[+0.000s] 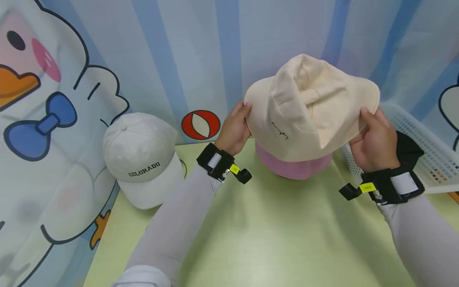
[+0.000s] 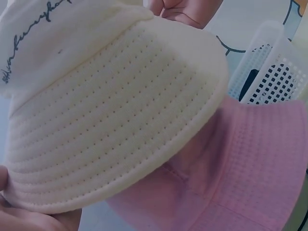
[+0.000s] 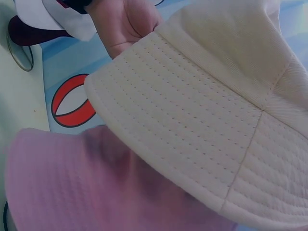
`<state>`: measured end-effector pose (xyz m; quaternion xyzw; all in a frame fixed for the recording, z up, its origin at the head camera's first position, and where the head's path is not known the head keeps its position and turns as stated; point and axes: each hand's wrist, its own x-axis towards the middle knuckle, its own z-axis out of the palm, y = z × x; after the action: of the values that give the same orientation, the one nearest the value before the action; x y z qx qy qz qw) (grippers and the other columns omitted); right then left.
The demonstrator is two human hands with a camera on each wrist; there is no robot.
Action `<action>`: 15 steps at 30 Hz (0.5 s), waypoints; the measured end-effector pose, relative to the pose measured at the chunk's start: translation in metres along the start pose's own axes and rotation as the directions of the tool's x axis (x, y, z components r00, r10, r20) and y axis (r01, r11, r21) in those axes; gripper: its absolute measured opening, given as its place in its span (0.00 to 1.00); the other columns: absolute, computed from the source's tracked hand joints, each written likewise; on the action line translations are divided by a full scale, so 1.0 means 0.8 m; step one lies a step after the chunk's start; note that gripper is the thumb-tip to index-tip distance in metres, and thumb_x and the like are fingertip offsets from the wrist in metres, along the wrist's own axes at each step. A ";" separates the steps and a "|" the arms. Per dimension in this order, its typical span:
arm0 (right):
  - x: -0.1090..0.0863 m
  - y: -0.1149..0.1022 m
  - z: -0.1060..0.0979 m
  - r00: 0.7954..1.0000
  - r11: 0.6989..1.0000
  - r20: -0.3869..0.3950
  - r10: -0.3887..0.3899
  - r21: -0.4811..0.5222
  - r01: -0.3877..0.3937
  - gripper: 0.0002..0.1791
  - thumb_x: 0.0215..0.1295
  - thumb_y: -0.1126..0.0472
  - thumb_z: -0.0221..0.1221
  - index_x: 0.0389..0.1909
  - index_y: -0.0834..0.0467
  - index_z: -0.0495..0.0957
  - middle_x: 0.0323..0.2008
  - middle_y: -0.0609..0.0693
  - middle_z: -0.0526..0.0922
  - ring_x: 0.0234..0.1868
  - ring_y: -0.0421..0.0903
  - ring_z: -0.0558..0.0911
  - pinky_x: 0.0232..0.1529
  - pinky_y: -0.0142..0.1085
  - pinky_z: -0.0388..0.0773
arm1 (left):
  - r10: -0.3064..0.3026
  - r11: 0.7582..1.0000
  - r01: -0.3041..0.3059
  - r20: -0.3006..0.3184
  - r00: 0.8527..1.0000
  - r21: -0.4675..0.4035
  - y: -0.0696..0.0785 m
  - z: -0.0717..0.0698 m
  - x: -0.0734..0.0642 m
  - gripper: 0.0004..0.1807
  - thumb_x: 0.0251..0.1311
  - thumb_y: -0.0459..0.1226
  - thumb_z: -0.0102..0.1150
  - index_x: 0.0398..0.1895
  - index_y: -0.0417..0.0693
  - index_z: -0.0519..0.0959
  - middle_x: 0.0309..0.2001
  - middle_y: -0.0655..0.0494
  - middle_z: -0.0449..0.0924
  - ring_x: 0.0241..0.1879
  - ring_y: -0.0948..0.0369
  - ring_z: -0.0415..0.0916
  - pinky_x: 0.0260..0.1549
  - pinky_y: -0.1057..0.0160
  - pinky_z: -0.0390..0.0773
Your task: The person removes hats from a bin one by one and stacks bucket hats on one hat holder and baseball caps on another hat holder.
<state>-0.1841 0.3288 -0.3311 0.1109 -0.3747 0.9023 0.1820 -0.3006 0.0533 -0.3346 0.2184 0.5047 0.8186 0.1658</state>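
A cream bucket hat [image 1: 297,115] with a small dark script mark is held up between both hands, its crown creased and partly collapsed. My left hand [image 1: 234,129] pinches the brim at its left edge, thumb on top. At the opposite edge my right hand [image 1: 376,139] grips the brim in the same way. Under and behind it sits a pink bucket hat [image 1: 294,163], partly hidden; its brim shows in both wrist views. Rows of stitching run along the cream brim [image 2: 120,115] in the left wrist view.
A white baseball cap [image 1: 143,159] lettered COLORADO stands at the left of the pale green table [image 1: 272,239]. At the right is a white perforated basket [image 1: 426,151] with something black by its near wall. A printed cloth [image 1: 201,48] hangs behind.
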 end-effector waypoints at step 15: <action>0.040 -0.008 -0.007 0.995 0.998 -0.075 0.061 0.036 -0.059 0.26 0.80 0.65 0.44 0.76 0.55 0.59 0.71 0.51 0.66 0.68 0.44 0.73 0.60 0.32 0.78 | -0.029 0.999 0.027 -0.073 0.997 -0.031 0.012 0.015 0.033 0.22 0.81 0.42 0.37 0.73 0.51 0.63 0.65 0.54 0.70 0.61 0.61 0.70 0.57 0.61 0.71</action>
<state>-0.2107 0.3449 -0.3207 0.0685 -0.3552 0.9172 0.1669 -0.3169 0.0710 -0.3162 0.1785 0.5012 0.8311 0.1618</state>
